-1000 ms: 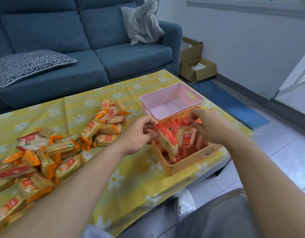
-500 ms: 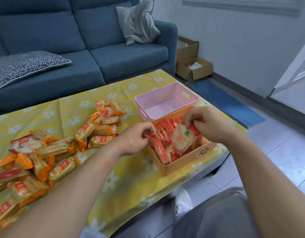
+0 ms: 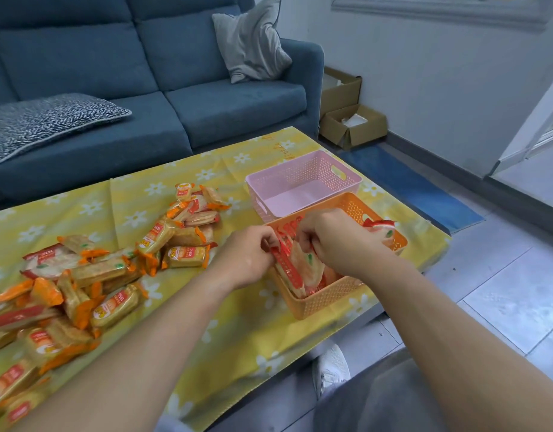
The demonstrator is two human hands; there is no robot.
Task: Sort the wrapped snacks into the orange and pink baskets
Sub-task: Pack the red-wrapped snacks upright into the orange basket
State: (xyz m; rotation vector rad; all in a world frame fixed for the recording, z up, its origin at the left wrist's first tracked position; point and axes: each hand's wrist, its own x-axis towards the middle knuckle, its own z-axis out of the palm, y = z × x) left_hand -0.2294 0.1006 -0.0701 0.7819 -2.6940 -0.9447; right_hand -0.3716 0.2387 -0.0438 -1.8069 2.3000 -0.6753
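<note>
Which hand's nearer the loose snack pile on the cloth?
Left. Left hand is at the orange basket's left rim, just right of the snack pile; right hand is inside the basket, farther right.

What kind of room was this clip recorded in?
Most likely a home living room: a blue sofa with cushions stands behind a cloth-covered low table, and open cardboard boxes sit on the floor by the wall.

We count 1 pink perforated plastic basket [image 3: 347, 179], 1 orange perforated plastic basket [image 3: 325, 299], 2 brown cardboard boxes [image 3: 353, 127], approx. 30 loose orange/red wrapped snack packs [image 3: 188, 256]; pile overlaps, so unsure.
</note>
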